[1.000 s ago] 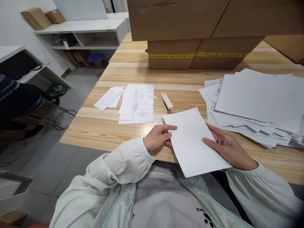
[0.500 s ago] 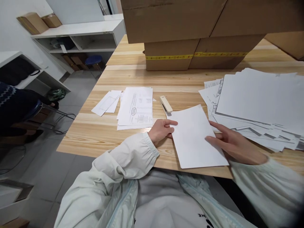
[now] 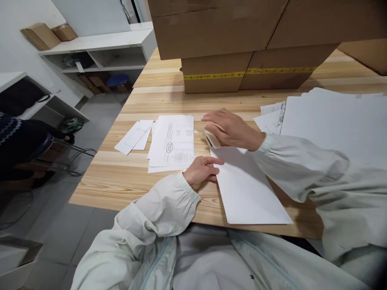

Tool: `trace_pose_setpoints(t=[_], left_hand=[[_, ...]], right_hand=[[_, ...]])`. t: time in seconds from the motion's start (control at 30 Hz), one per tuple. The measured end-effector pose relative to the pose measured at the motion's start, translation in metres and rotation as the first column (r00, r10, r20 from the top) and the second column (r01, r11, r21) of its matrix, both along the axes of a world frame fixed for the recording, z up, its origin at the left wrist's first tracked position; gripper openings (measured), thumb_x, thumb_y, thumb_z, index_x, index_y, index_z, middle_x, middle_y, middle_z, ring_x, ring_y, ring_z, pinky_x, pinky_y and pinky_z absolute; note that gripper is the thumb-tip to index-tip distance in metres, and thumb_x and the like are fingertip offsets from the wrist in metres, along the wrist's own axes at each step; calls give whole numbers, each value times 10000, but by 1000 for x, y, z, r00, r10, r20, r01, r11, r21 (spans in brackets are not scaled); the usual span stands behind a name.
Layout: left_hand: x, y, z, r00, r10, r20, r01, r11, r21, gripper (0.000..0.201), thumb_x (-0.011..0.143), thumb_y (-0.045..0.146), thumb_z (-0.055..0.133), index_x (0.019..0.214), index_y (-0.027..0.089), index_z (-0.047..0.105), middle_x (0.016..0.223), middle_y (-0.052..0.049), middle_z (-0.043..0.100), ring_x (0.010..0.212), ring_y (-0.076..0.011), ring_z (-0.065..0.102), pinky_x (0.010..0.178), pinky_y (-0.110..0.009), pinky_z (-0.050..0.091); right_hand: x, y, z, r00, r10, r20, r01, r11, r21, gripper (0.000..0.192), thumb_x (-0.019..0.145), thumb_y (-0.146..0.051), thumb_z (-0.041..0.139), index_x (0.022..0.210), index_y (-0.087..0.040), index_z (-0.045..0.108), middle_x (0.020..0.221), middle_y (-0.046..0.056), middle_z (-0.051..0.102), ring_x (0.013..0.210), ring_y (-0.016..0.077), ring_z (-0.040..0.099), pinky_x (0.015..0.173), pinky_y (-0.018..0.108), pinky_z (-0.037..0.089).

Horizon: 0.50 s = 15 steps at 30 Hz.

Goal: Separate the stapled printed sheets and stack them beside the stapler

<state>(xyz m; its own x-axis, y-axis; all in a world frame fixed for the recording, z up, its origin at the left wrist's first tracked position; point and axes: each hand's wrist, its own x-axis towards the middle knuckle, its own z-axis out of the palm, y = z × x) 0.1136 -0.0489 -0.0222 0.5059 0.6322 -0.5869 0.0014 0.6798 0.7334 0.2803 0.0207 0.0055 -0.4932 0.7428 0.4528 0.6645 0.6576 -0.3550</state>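
My left hand (image 3: pixel 202 172) pinches the left edge of a small stack of white paper sheets (image 3: pixel 250 193), index finger and thumb on top. The stack lies at the table's front edge with its blank side up. Just beyond its upper left corner sits a cream stapler (image 3: pixel 213 139), partly covered by my right hand (image 3: pixel 232 128). That hand reaches over the stapler with fingers stretched and slightly parted; whether they touch it I cannot tell. My right forearm crosses above the sheets and hides their upper right part.
Printed sheets (image 3: pixel 172 141) and narrow paper slips (image 3: pixel 133 137) lie to the left. A large spread of papers (image 3: pixel 326 121) covers the right side. Cardboard boxes (image 3: pixel 217 74) are stacked at the back. A seated person (image 3: pixel 12 137) is partly visible at far left.
My right hand has let go of the right edge of the sheets and moved up and left to the stapler. The left hand stays on the sheets' left edge.
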Motion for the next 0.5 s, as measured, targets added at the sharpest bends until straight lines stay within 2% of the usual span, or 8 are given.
trace_pose_setpoints(t=[0.1, 0.27, 0.4, 0.5], left_hand=[[-1, 1, 1, 1000, -29, -10, 29, 1000, -1, 282, 743, -49, 603, 1000, 50, 663, 546, 31, 574, 522, -97, 635, 584, -228, 565], [-3, 2, -1, 999, -46, -21, 46, 999, -23, 284, 745, -40, 614, 1008, 59, 661, 533, 45, 554, 509, -89, 622, 573, -220, 561], [-3, 4, -3, 999, -42, 6, 42, 999, -33, 284, 723, -33, 649, 991, 63, 656, 526, 49, 554, 497, -81, 608, 554, -204, 547], [-2, 5, -3, 999, -43, 4, 43, 999, -20, 296, 713, -28, 653, 996, 59, 654, 520, 49, 556, 490, -83, 603, 546, -210, 544]], right_hand=[[-24, 23, -23, 1000, 18, -20, -18, 1000, -4, 389, 1007, -325, 335, 1167, -152, 644, 1191, 110, 680, 1116, 260, 565, 996, 447, 432], [-38, 23, -46, 999, -36, -30, 35, 999, -28, 406, 1017, -342, 305, 1184, -155, 624, 1159, 119, 675, 1079, 264, 537, 952, 432, 430], [-44, 18, -60, 993, -98, 60, 97, 995, 16, 446, 1023, -351, 273, 1216, -126, 606, 1114, 146, 676, 1037, 273, 532, 924, 440, 414], [-48, 19, -60, 990, -123, 71, 122, 992, 25, 421, 1017, -329, 302, 1235, -116, 591, 1139, 153, 678, 1062, 282, 538, 922, 450, 425]])
